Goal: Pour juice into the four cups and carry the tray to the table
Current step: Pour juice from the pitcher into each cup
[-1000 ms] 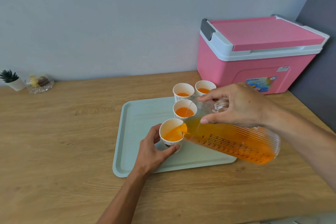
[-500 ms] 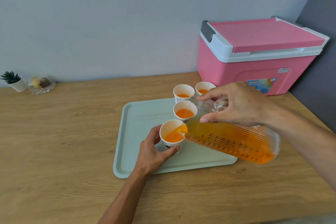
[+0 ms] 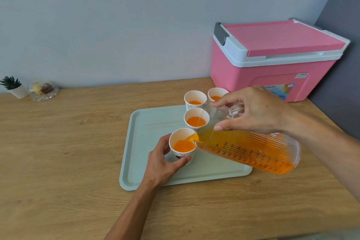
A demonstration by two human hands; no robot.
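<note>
Counter [image 3: 58, 161]: pale wood grain, with open room left of the tray.
Left hand [image 3: 161, 163]: my fingers curl round the nearest paper cup [image 3: 180, 135], at the tray's middle.
Right hand [image 3: 255, 109]: I grip the ribbed clear pitcher [image 3: 253, 152], tilted with its spout at that cup's rim, juice [image 3: 183, 146] pouring in.
Tray [image 3: 148, 132]: smooth mint with a raised lip and rounded corners.
Other cups [image 3: 195, 97]: three clustered behind, all holding juice.
Cooler [image 3: 272, 64]: a boxy pink one at the far right, against the wall.

Left hand [image 3: 161, 160], forearm entering from the near edge of the table [image 3: 58, 152], curls thumb and fingers [image 3: 165, 142] round a cup [image 3: 182, 145]. Right hand [image 3: 251, 111], arm extended from the right edge, grips the tilted pitcher [image 3: 253, 152] from above.
</note>
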